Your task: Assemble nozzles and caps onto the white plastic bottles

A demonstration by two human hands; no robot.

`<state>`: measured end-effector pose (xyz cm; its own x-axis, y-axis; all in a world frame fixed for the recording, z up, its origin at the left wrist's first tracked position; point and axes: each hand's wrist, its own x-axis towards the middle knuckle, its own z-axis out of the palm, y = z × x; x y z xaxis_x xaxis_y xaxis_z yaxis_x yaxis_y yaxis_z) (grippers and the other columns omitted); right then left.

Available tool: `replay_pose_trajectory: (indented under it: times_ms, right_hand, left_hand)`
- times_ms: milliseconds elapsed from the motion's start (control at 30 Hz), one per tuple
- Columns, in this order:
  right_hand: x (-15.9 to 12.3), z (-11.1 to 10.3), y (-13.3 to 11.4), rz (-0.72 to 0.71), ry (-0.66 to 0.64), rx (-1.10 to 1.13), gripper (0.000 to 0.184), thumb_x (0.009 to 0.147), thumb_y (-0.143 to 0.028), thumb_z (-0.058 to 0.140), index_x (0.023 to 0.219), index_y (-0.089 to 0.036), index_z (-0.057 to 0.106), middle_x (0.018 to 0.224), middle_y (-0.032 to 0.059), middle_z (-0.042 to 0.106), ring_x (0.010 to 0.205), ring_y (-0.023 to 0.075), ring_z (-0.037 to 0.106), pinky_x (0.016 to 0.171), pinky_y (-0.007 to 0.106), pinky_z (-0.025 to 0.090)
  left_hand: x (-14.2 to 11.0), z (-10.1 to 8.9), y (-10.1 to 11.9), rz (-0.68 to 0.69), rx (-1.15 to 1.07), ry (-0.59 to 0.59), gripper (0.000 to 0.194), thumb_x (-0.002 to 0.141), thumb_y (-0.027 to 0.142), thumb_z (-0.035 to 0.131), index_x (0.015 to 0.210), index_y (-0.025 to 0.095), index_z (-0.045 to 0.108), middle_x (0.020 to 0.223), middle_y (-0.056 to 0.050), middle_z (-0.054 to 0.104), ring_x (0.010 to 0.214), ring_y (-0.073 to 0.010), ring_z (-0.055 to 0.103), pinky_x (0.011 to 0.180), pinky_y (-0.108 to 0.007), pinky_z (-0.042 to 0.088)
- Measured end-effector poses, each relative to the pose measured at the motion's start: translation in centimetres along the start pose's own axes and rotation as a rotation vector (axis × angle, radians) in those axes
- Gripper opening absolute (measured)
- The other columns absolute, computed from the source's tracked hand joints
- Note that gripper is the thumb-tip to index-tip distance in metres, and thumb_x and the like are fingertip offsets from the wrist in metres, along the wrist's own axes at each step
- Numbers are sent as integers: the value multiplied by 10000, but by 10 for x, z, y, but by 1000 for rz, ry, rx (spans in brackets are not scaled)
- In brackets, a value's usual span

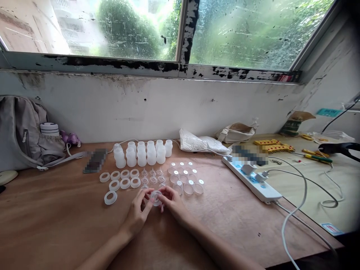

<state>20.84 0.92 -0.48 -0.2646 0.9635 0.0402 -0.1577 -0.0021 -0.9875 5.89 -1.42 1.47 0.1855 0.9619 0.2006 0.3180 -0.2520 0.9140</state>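
Both my hands meet over the wooden table [56,217], holding one small clear round cap [155,196] between the fingertips. My left hand [138,213] grips it from the left, my right hand [172,202] from the right. Just beyond lie several white rings [121,179], small clear valve pieces [152,177] and clear round caps [185,178] in rows. Behind those stand several white translucent bottles [142,153]. One ring [110,197] lies apart, left of my left hand.
A grey backpack [22,135] leans on the wall at the left. A white power strip [254,178] with cables lies at the right, next to a white bag [201,143] and a beige pouch [236,132]. Yellow parts and tools [270,146] sit on the neighbouring table.
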Motion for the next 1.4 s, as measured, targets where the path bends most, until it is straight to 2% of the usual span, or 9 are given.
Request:
replay_pose_trajectory:
  times_ms: [100, 267, 467, 600, 733, 900, 1167, 1400]
  right_hand:
    - [-1, 1, 2, -60, 14, -134, 228, 737, -366, 584, 801, -158, 515, 640, -29, 539, 465, 72, 490, 409, 186, 418]
    - [-6, 5, 3, -149, 25, -358, 138, 779, -300, 539, 759, -166, 511, 629, -29, 520, 490, 75, 464, 438, 184, 391]
    - [-9, 10, 2, -189, 38, -435, 76, 767, -208, 516, 714, -169, 476, 588, -40, 480, 498, 71, 411, 457, 185, 344]
    - [-11, 11, -1, -233, 49, -490, 67, 781, -200, 487, 721, -176, 469, 590, -38, 478, 498, 75, 408, 455, 187, 344]
    - [-12, 9, -4, -309, 19, -582, 53, 796, -187, 469, 835, -181, 505, 689, -6, 550, 568, 96, 489, 534, 209, 413]
    - [-14, 9, -5, -320, -49, -561, 190, 798, -163, 462, 983, -203, 482, 771, 12, 595, 654, 121, 563, 607, 229, 464]
    - [-12, 8, 0, -295, -31, -477, 168, 803, -174, 467, 968, -205, 487, 776, 19, 615, 652, 128, 583, 609, 239, 483]
    - [-12, 9, 5, -220, -42, -399, 165, 815, -197, 461, 979, -208, 473, 759, 10, 605, 626, 124, 582, 566, 227, 470]
  left_hand:
    - [0, 1, -2, -25, 48, 7, 254, 829, 345, 417, 989, 185, 533, 877, -51, 606, 758, -172, 572, 705, -283, 454]
    - [-1, 2, -4, 3, 112, -10, 163, 826, 301, 412, 874, 194, 526, 805, -32, 608, 715, -166, 569, 658, -257, 438]
    - [-3, 4, -6, 9, 157, -16, 132, 827, 288, 395, 775, 200, 478, 713, -11, 565, 655, -156, 547, 613, -248, 419]
    - [-4, 5, -7, 8, 165, -6, 128, 824, 296, 396, 786, 205, 477, 713, -12, 562, 652, -157, 543, 626, -260, 427]
    - [-4, 4, -8, -13, 111, 10, 143, 829, 303, 395, 876, 214, 496, 839, -34, 595, 768, -172, 571, 681, -276, 456]
    - [-4, 6, -13, -17, -8, 15, 175, 824, 296, 420, 969, 214, 473, 975, -50, 587, 868, -170, 586, 757, -297, 484]
    - [-2, 4, -11, -22, 51, 32, 177, 778, 291, 479, 932, 210, 515, 890, -41, 625, 793, -174, 611, 719, -307, 507]
    - [1, -2, -8, -7, 76, -27, 158, 766, 268, 495, 909, 214, 534, 816, -11, 661, 724, -155, 628, 668, -253, 500]
